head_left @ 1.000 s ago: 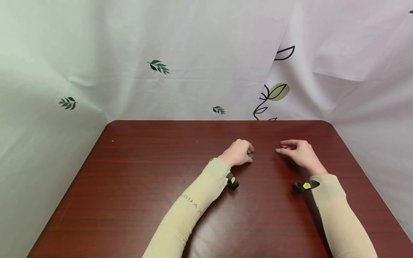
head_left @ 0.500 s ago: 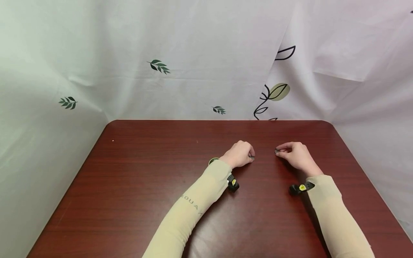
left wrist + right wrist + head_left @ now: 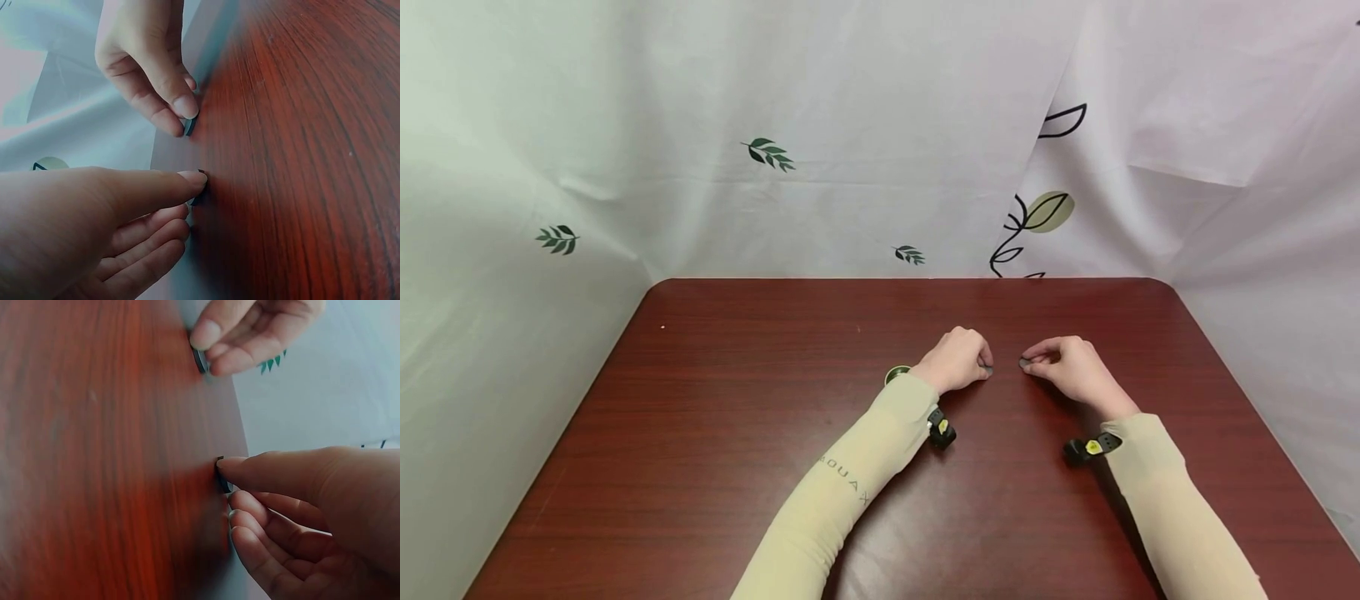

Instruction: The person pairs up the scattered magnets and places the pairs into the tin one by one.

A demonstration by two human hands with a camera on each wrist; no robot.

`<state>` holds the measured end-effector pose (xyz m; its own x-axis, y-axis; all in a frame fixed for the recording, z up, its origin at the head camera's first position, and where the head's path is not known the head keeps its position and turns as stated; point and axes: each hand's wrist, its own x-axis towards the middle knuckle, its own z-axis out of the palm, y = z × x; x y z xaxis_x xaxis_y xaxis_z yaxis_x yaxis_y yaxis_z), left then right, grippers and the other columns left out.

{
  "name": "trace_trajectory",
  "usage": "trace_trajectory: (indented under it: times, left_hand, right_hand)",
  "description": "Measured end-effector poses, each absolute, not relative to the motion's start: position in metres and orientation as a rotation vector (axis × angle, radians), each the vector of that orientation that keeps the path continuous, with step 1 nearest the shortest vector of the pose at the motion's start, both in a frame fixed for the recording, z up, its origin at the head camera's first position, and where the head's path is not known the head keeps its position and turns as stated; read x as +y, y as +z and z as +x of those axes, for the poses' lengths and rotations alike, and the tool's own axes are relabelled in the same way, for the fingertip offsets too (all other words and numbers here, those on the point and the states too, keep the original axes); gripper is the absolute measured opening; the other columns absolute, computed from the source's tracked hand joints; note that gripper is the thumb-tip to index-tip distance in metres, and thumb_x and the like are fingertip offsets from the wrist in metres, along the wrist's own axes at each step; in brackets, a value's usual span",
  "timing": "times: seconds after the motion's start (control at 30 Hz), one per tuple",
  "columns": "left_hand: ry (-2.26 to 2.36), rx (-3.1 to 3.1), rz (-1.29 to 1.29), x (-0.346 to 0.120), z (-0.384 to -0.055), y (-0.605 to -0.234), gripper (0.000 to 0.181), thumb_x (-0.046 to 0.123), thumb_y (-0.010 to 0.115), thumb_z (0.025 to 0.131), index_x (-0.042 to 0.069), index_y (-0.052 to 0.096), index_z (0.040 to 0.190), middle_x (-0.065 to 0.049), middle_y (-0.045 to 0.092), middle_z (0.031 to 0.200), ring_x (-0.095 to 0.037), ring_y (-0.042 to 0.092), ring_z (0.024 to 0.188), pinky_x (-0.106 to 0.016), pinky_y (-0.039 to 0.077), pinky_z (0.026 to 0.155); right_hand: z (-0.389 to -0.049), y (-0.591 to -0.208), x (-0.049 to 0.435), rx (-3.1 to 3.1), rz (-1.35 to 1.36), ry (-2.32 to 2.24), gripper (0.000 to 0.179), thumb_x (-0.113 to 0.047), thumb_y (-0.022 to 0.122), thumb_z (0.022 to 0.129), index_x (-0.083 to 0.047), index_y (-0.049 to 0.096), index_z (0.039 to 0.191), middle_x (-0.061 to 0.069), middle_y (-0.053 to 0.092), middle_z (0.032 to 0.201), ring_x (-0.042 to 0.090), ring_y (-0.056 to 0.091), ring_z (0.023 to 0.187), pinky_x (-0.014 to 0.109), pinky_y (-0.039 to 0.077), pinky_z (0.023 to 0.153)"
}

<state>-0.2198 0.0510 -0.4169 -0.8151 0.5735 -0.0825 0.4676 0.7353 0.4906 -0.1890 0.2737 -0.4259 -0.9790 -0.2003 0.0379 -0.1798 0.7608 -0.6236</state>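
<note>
Toward the far right of the table, my left hand (image 3: 957, 360) pinches a small, thin dark disc (image 3: 199, 198) between thumb and fingers, close to the wood. Facing it from the right, my right hand (image 3: 1073, 371) holds a similar dark disc (image 3: 224, 480) by thumb and fingertips, its other fingers loosely bent in the right wrist view. A short gap separates the two discs, which stand on edge close over the tabletop. What kind of discs they are, I cannot tell.
A small round thing with a pale green rim (image 3: 897, 372) lies partly hidden behind my left wrist. The reddish-brown wooden table (image 3: 737, 417) has a tiny white speck (image 3: 662, 327) at far left. White leaf-patterned cloth (image 3: 850, 167) hangs behind and at both sides.
My right hand has moved left and a little nearer, closing in on my left hand with its disc. The left hand has shifted slightly, leaving more of the green-rimmed round thing showing.
</note>
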Motion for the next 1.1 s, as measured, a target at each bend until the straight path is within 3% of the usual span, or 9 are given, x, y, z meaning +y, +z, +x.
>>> trace_trajectory:
  times: [1.1]
  left_hand:
    - [0.711, 2.723, 0.844, 0.051, -0.219, -0.415, 0.009, 0.016, 0.081, 0.089, 0.014, 0.081, 0.098, 0.009, 0.070, 0.089, -0.003, 0.062, 0.081, -0.016, 0.048, 0.073]
  right_hand:
    - [-0.186, -0.427, 0.243, 2.834, -0.421, -1.109, 0.013, -0.009, 0.080, 0.088, -0.002, 0.078, 0.100, 0.000, 0.072, 0.082, 0.015, 0.066, 0.073, 0.029, 0.053, 0.066]
